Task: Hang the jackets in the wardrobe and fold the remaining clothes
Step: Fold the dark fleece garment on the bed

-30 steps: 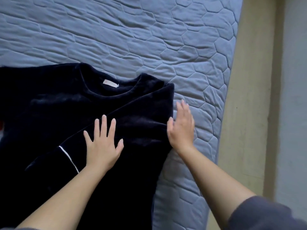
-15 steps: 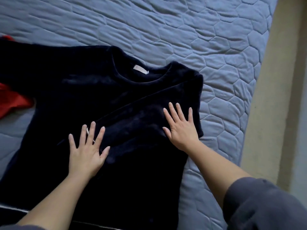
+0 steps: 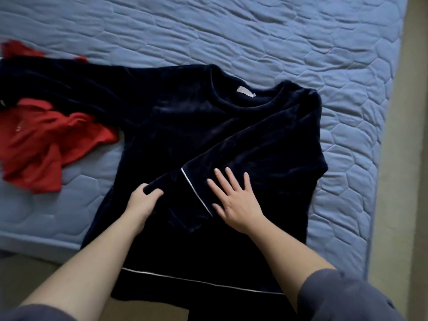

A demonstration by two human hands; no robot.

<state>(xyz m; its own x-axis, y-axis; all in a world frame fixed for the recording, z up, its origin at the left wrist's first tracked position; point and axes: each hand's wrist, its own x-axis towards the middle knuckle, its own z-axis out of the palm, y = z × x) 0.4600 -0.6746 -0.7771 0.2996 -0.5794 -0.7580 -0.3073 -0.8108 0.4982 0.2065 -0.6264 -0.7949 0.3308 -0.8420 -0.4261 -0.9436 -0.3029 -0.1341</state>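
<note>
You're folding the navy top [image 3: 208,126]: your left hand [image 3: 142,201] pinches the sleeve cuff [image 3: 178,200], and your right hand [image 3: 234,200] lies spread flat at its 3 o'clock. Next, probably turn that cuff down toward 6 o'clock.

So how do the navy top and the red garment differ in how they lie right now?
The navy top is spread flat with one sleeve folded across its chest; the red garment lies crumpled. The navy top has both hands on it, left hand gripping the cuff, right hand pressing flat; the red garment is untouched. Both lie on the blue quilted mattress.
</note>
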